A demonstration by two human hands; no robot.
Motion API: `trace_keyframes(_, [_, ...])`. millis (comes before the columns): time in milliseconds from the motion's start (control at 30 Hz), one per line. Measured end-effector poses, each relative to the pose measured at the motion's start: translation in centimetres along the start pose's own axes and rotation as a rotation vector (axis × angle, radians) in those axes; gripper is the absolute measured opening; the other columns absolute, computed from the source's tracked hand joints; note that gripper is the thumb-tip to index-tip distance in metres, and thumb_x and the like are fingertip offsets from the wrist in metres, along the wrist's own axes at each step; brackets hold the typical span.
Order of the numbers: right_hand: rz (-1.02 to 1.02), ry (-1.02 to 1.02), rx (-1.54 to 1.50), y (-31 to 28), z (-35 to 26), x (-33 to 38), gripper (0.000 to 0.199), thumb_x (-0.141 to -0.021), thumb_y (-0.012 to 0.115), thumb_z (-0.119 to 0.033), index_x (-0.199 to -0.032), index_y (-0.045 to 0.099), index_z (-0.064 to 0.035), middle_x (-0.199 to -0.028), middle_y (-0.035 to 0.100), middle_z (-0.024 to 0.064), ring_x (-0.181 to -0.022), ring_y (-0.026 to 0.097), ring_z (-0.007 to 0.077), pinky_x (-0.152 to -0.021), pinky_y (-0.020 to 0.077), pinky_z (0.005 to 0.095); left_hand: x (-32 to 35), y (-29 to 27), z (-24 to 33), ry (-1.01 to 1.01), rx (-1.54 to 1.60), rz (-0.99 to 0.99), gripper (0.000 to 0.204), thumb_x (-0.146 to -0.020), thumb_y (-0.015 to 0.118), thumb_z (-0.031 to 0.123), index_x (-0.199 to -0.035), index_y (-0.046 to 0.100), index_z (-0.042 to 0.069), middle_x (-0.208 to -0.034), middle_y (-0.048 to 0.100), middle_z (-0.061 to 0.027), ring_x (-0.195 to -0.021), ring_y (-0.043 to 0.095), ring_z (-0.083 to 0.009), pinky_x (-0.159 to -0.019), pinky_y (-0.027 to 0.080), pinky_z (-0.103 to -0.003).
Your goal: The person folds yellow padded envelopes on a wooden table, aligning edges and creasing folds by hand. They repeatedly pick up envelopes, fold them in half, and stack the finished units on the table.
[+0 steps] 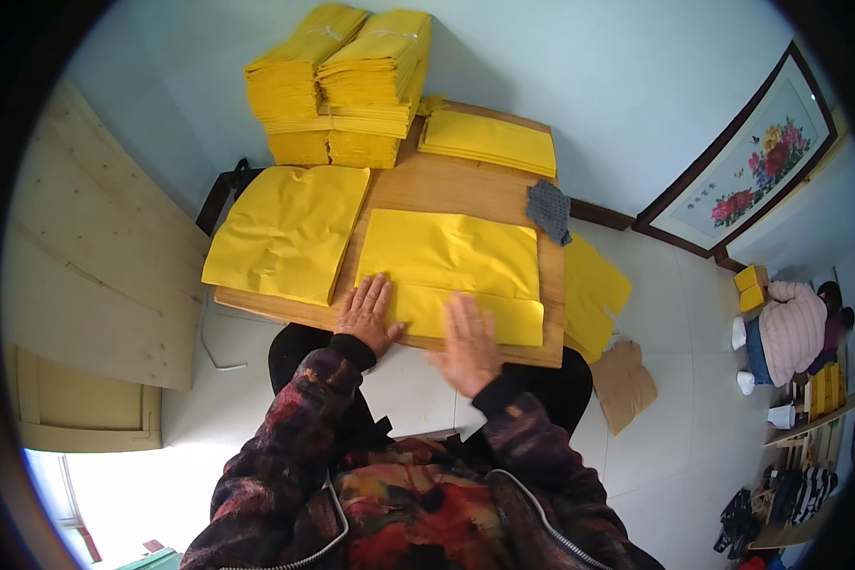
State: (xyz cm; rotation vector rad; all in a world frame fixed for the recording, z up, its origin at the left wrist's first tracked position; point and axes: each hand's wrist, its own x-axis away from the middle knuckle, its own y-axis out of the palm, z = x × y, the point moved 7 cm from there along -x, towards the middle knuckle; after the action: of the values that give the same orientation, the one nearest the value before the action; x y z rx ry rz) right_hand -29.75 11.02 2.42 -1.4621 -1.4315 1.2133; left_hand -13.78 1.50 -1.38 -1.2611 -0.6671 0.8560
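Note:
A yellow sheet of paper (451, 252) lies in front of me on the wooden table (413, 180), with a band folded along its near edge. My left hand (369, 315) rests flat at the sheet's lower left corner, fingers stretched and apart, holding nothing. Over the folded band is my right hand (467, 347), palm down with fingers extended and somewhat smeared by motion; nothing is gripped in it. Left of the sheet lies a flat pile of creased yellow paper pieces (290, 233).
Tied yellow bundles (366, 81) tower at the back left, beside a lower yellow stack (489, 141). A grey cloth (548, 211) hangs over the right edge. Yellow paper (594, 294) and brown paper (625, 385) are lower right. Another person (793, 328) is farther right, near shelves.

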Motion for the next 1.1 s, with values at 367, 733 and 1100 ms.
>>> trace_keyframes(367, [0.008, 0.296, 0.035, -1.3, 9.3, 3.4, 0.088, -0.084, 0.065, -0.047, -0.148, 0.028, 0.001, -0.159, 0.019, 0.0157, -0.148, 0.014, 0.0327, -0.118, 0.0117, 0.0494, 0.1, 0.1, -0.1, 0.003, 0.013, -0.03, 0.08, -0.091, 0.049, 0.058, -0.15, 0.031, 0.007, -0.16, 0.022, -0.0097, -0.148, 0.018, -0.0273, -0.119, 0.014, -0.047])
trace_keyframes(733, [0.005, 0.374, -1.006, 0.1, 2.3, 8.8, 0.045, -0.091, 0.064, -0.014, -0.133, 0.051, -0.0036, -0.097, 0.065, 0.0123, -0.082, 0.066, 0.0171, -0.072, 0.0528, 0.0292, 4.1, -2.2, 4.0, 0.054, 0.008, -0.099, 0.103, -0.071, 0.069, 0.067, -0.147, 0.035, 0.008, -0.152, 0.033, -0.0118, -0.138, 0.03, -0.031, -0.11, 0.024, -0.051])
trace_keyframes(1100, [0.055, 0.631, -1.487, 4.3, 3.6, 6.4, 0.018, -0.095, 0.062, -0.012, -0.106, 0.068, 0.0, -0.092, 0.065, 0.0016, -0.078, 0.061, 0.0081, -0.071, 0.0555, 0.0261, 7.9, -4.1, 6.0, 0.066, 0.166, -0.057, 0.086, -0.074, 0.072, 0.056, -0.139, 0.045, 0.007, -0.14, 0.045, -0.0112, -0.129, 0.04, -0.0316, -0.104, 0.031, -0.048])
